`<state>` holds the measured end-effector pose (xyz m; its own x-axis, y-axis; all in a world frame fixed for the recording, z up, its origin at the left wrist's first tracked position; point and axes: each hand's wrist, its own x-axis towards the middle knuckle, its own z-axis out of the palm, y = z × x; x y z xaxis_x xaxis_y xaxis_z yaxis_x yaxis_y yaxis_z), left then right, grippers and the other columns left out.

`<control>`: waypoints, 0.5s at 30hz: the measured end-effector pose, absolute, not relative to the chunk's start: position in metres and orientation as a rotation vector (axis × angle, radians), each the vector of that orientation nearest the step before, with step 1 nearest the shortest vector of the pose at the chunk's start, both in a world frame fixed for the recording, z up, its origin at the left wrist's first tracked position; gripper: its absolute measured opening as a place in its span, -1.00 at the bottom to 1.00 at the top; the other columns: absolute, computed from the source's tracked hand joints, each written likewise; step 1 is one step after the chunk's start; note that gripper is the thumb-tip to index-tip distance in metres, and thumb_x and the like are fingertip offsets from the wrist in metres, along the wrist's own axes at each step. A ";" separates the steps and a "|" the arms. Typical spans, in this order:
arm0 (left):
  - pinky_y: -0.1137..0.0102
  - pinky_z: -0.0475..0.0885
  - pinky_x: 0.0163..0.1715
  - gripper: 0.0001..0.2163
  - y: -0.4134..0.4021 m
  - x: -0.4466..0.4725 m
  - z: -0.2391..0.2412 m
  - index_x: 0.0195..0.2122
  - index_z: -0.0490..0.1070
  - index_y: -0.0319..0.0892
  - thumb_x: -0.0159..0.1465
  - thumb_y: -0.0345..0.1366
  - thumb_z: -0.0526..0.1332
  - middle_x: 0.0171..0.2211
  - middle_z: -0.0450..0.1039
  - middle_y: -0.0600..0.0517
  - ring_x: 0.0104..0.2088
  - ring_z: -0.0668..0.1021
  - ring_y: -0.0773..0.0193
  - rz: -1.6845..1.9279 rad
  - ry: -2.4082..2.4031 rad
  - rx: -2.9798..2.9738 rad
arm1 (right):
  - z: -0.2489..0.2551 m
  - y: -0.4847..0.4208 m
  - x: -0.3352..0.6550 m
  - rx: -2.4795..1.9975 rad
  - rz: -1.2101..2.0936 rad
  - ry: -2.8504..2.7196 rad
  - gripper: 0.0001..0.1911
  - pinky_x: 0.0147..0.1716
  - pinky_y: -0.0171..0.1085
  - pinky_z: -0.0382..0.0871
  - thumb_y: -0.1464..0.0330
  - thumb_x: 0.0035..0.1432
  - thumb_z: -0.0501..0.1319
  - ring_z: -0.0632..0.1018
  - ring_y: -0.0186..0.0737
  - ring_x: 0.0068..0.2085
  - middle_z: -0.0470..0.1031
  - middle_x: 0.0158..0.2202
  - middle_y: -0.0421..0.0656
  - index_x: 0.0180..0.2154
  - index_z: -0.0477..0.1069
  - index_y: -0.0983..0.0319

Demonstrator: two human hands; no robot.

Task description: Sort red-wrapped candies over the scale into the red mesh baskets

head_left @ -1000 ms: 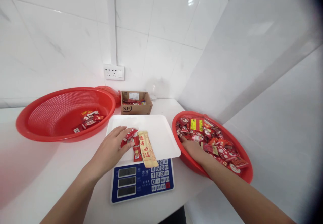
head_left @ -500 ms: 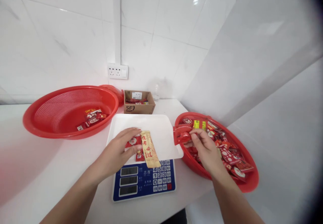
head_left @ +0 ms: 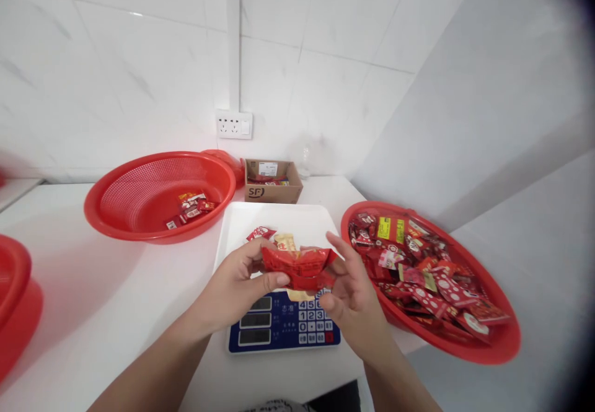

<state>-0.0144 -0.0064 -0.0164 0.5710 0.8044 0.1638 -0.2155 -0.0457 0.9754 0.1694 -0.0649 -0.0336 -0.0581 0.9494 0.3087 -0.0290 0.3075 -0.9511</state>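
Observation:
My left hand (head_left: 239, 282) and my right hand (head_left: 353, 291) both pinch a red snack packet (head_left: 300, 267), held up between them above the blue scale (head_left: 283, 325). The left thumb and fingers grip its left end, the right fingers its right end. Under the packet, on the scale's white tray (head_left: 283, 223), lie a small red-and-white packet (head_left: 260, 233) and a beige strip packet (head_left: 286, 241), partly hidden. To the right a red basket (head_left: 483, 353) holds several red packets.
A large red mesh basket (head_left: 139, 179) with a few packets sits at the back left. A small cardboard box (head_left: 272, 181) stands behind the scale, below a wall socket (head_left: 234, 124). Another red basin (head_left: 13, 300) shows at the left edge. Tiled walls close in behind and at right.
My right hand brought a red packet from the right basket over the scale. My left hand left the packets on the tray and took hold of that packet's other end. The view shifted right.

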 end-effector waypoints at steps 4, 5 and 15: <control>0.38 0.42 -0.27 -0.88 -0.013 -0.017 -0.014 -0.33 0.37 -0.15 0.15 -0.29 0.29 -0.38 0.48 0.07 -0.33 0.52 0.29 0.961 0.674 1.486 | -0.032 -0.064 0.170 -1.083 0.985 -1.450 -0.54 -0.10 -0.15 0.41 0.15 0.04 0.32 0.53 -0.13 -0.12 0.51 -0.12 -0.14 -0.03 0.33 0.08; 0.38 0.42 -0.28 -0.89 -0.015 -0.017 -0.013 -0.33 0.38 -0.15 0.15 -0.29 0.29 -0.39 0.47 0.08 -0.34 0.51 0.30 0.960 0.687 1.524 | -0.032 -0.064 0.171 -1.116 0.957 -1.464 -0.64 -0.15 -0.18 0.43 0.17 0.06 0.31 0.54 -0.16 -0.19 0.53 -0.19 -0.16 -0.10 0.38 0.11; 0.41 0.40 -0.18 -0.74 -0.020 -0.021 -0.009 -0.13 0.42 -0.07 0.13 -0.35 0.32 -0.20 0.46 0.07 -0.21 0.49 0.28 0.899 0.650 1.846 | -0.021 -0.066 0.166 -1.003 0.490 -1.657 -0.94 -0.34 -0.32 0.45 0.35 0.13 0.27 0.54 -0.27 -0.30 0.50 -0.31 -0.18 -0.30 0.40 0.14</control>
